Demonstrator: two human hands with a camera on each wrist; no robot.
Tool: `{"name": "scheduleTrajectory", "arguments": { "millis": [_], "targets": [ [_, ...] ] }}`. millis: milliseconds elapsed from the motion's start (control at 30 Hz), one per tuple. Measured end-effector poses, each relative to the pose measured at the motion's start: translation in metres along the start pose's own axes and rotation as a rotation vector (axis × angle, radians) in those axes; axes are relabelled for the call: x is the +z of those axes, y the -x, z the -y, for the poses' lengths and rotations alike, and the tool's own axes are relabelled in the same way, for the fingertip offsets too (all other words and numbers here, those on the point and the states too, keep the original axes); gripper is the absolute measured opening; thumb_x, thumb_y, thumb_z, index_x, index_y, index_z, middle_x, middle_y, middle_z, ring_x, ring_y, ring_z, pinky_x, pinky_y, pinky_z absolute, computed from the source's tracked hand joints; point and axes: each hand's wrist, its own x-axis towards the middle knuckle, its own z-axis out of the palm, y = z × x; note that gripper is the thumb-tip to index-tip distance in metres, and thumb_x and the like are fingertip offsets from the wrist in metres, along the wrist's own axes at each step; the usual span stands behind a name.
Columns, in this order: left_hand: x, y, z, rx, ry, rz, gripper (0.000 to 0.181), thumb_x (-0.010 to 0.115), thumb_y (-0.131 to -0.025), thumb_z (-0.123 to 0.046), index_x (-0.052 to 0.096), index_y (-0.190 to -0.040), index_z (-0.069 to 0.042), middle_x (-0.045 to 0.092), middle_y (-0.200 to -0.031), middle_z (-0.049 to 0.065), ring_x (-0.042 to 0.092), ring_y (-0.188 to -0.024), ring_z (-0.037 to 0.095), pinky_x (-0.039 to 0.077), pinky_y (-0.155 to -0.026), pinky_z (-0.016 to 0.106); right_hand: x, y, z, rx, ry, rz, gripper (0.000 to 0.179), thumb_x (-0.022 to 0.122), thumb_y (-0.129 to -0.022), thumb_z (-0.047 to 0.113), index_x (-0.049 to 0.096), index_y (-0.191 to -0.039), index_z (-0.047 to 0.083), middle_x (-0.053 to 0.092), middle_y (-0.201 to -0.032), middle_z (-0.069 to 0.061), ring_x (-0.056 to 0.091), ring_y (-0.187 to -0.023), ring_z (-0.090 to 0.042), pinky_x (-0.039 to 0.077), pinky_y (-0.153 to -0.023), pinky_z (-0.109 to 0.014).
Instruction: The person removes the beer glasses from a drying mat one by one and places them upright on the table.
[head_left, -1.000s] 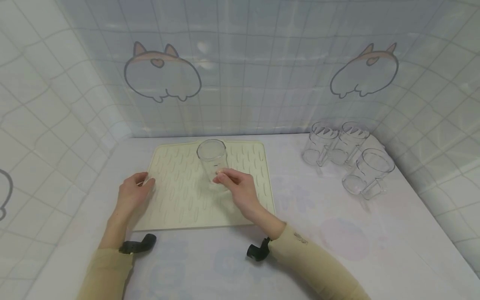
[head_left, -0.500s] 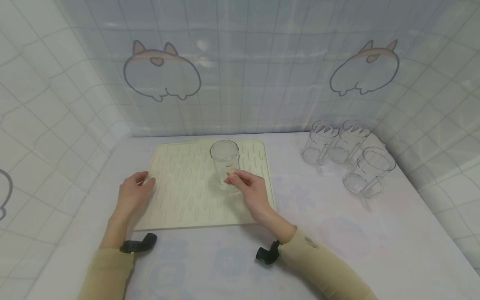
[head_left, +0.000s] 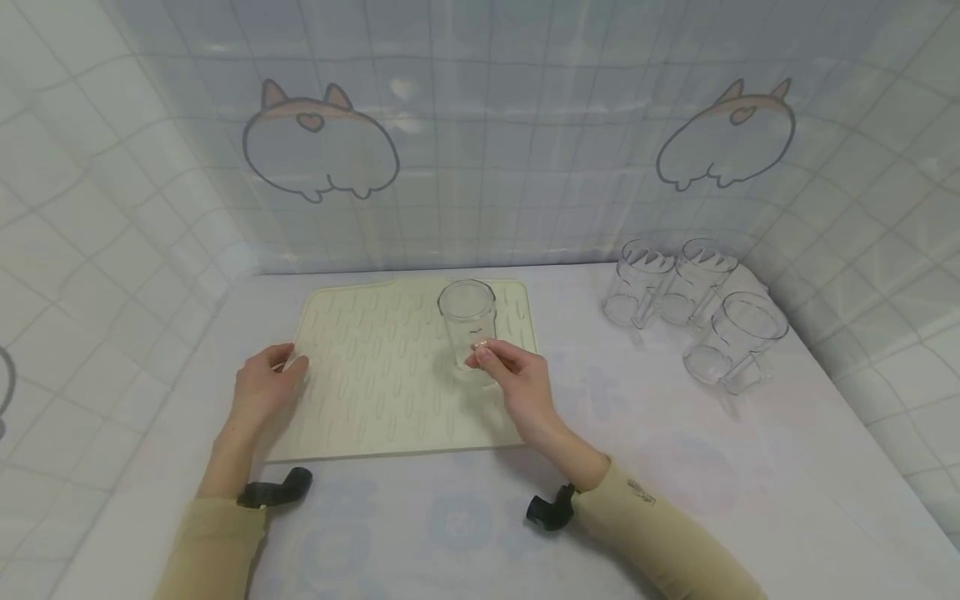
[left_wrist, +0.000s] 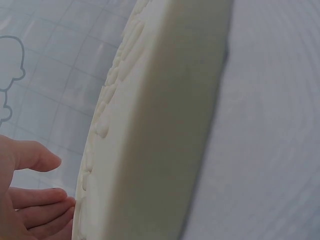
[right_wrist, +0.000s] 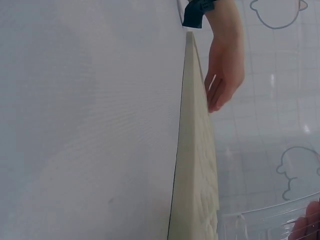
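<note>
A clear glass mug point(head_left: 465, 312) is upright over the right half of a cream ridged mat point(head_left: 360, 392). My right hand point(head_left: 521, 387) pinches it low on its near right side, where the fingers cover the handle. The right wrist view catches part of the mug point(right_wrist: 255, 222) and some fingertips at the lower right corner. Whether its base touches the mat I cannot tell. My left hand point(head_left: 266, 383) lies at the mat's left edge, thumb apart from relaxed fingers. The left wrist view has those fingers point(left_wrist: 42, 205) beside the mat's rim, holding nothing.
Three more clear glass mugs stand at the back right of the table: two side by side, one mug point(head_left: 645, 283) and another mug point(head_left: 697, 283), plus a nearer mug point(head_left: 738, 342). A tile-patterned backdrop point(head_left: 517, 167) rises behind the mat and along both sides.
My right hand has carried the mug rightward across the mat, quickly at first and less in the last half second. The left hand stays at the mat's left edge.
</note>
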Motion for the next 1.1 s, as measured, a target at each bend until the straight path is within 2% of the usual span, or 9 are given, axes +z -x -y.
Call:
{"name": "scheduleTrajectory", "arguments": {
  "millis": [267,533,967,1100],
  "targets": [
    [0.0,0.0,0.002,0.011,0.001,-0.002,0.064,0.041,-0.096,-0.042,0.037,-0.14,0.004,0.042,-0.137,0.03,0.043,-0.123,0.046,0.036,-0.1,0.055,-0.01,0.003,0.001,0.008,0.013,-0.024,0.034,0.065,-0.088,0.032,0.069,-0.108,0.005,0.072,-0.09,-0.007,0.067,-0.094,-0.019,0.048,-0.094,-0.034],
    [0.0,-0.001,0.002,0.006,0.003,-0.004,0.063,0.042,-0.096,-0.04,0.037,-0.14,0.004,0.043,-0.136,0.03,0.044,-0.123,0.046,0.037,-0.099,0.055,-0.018,0.005,0.004,-0.013,0.031,-0.042,0.039,0.064,-0.088,0.032,0.066,-0.109,-0.001,0.072,-0.089,-0.005,0.066,-0.093,-0.019,0.049,-0.092,-0.033],
    [-0.001,-0.001,-0.001,-0.002,0.002,0.014,0.064,0.04,-0.096,-0.041,0.035,-0.14,0.005,0.041,-0.137,0.031,0.043,-0.123,0.047,0.038,-0.098,0.056,-0.031,0.014,0.009,-0.049,0.023,-0.072,0.031,0.066,-0.088,0.027,0.068,-0.106,0.001,0.071,-0.09,-0.008,0.067,-0.091,-0.021,0.05,-0.091,-0.031],
    [0.0,-0.001,-0.002,-0.007,0.002,0.013,0.063,0.04,-0.096,-0.04,0.035,-0.14,0.006,0.04,-0.137,0.031,0.042,-0.123,0.047,0.038,-0.098,0.056,-0.03,0.02,0.027,-0.068,0.056,-0.069,0.027,0.063,-0.09,0.017,0.066,-0.107,-0.004,0.07,-0.091,-0.014,0.066,-0.09,-0.021,0.052,-0.086,-0.029]
  ]
}}
